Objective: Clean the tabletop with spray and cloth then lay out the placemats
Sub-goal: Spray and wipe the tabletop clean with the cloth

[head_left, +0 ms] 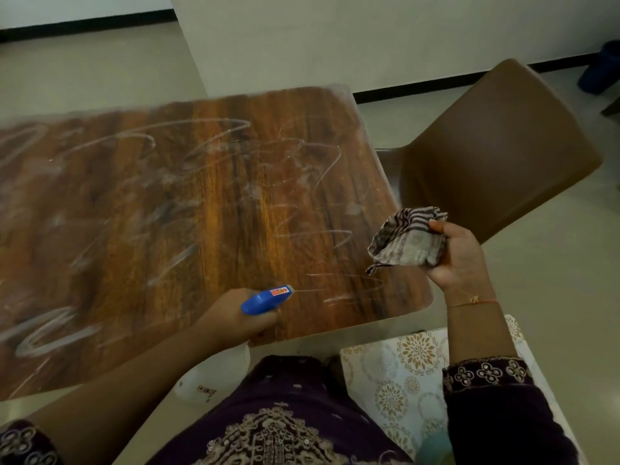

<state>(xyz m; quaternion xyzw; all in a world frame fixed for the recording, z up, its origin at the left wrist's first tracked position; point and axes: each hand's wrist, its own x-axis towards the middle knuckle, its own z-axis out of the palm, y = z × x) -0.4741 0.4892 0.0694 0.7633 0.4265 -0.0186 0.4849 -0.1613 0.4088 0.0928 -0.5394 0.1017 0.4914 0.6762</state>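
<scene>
Dark purple embroidered clothing [278,427] fills the foreground, a matching beaded sleeve cuff [488,374] on the right forearm. Just left of that forearm lie floral-patterned pale placemats [399,380], below the table's near edge. The left hand [235,317] is wrapped around the neck of a spray bottle with a blue trigger head [265,300], its nozzle aimed rightward and a thin jet streaming from it over the wood-grain laminate tabletop [188,213]; the white bottle body hangs below the hand, against the table edge. The right hand [456,253] is raised just off the table's right corner, fingers curled and thumb pressed on a crumpled grey cloth with dark stripes [406,239], a thin thread bracelet [473,302] at the wrist. White looping streaks of spray cover the tabletop ahead of both hands. Beyond the right hand stands a brown plastic chair [496,149].
</scene>
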